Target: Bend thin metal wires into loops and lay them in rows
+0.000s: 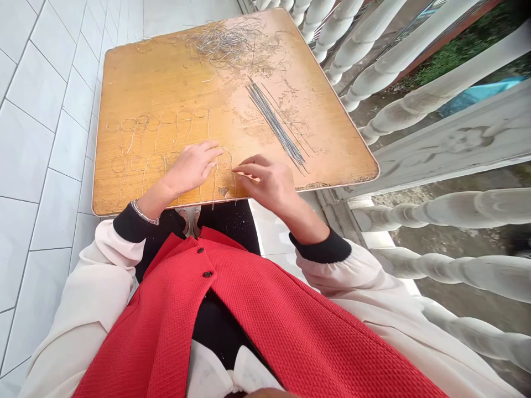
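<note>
A thin wire piece point(235, 188) with a curved loop at its top lies at the table's front edge, its straight end hanging down. My right hand point(267, 181) pinches this wire between thumb and fingertips. My left hand point(193, 168) lies over the wires just left of it, fingers stretched out, the fingertips by the loop's top. Beside and partly beneath the left hand, several looped wires point(118, 164) form a front row. Behind them a second row of looped wires point(153, 122) lies on the wooden table point(136, 72).
A bundle of straight wires point(276, 124) lies right of centre. A tangled heap of wire point(226, 41) covers the far edge. White tiled wall point(45, 127) borders the left side; a white balustrade point(385, 110) runs along the right, close to the table corner.
</note>
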{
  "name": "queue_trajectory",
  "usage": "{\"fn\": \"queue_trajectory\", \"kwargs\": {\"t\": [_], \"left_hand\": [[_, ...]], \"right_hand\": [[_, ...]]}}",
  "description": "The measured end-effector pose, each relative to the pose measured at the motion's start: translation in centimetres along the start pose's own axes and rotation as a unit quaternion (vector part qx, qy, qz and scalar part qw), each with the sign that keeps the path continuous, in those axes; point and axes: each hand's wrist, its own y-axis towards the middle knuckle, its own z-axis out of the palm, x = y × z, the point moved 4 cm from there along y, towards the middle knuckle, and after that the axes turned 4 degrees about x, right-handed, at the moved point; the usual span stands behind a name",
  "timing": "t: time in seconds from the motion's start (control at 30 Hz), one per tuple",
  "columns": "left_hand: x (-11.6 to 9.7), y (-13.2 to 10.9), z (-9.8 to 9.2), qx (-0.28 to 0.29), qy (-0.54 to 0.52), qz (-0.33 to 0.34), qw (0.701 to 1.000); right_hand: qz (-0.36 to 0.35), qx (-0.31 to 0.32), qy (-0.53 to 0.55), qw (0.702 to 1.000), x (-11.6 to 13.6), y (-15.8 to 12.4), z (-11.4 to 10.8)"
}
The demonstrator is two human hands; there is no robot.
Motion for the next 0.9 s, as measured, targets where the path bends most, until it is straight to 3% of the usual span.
{"fn": "queue_trajectory", "kwargs": {"t": [0.1, 0.3, 0.5, 0.7, 0.9], "left_hand": [[-0.3, 0.8, 0.5, 0.036, 0.017, 0.023, 0.999], [0.3, 1.8, 1.1, 0.054, 0.025, 0.019, 0.998], [1.1, 0.8, 1.2, 0.050, 0.037, -0.001, 0.998], [-0.9, 1.2, 0.3, 0.011, 0.030, 0.012, 0.999], [0.4, 5.8, 0.9, -0.053, -0.069, -0.117, 0.989]], "right_hand": [[-0.061, 0.006, -0.061, 0.996, 0.7, -1.3, 0.6], [-0.049, -0.021, -0.121, 0.991, -0.2, -1.7, 1.3], [-0.057, -0.022, -0.128, 0.990, -0.1, -2.1, 1.2], [-0.072, -0.009, -0.115, 0.991, 0.2, -1.5, 1.4], [-0.069, -0.002, -0.093, 0.993, 0.0, -1.1, 1.3]]}}
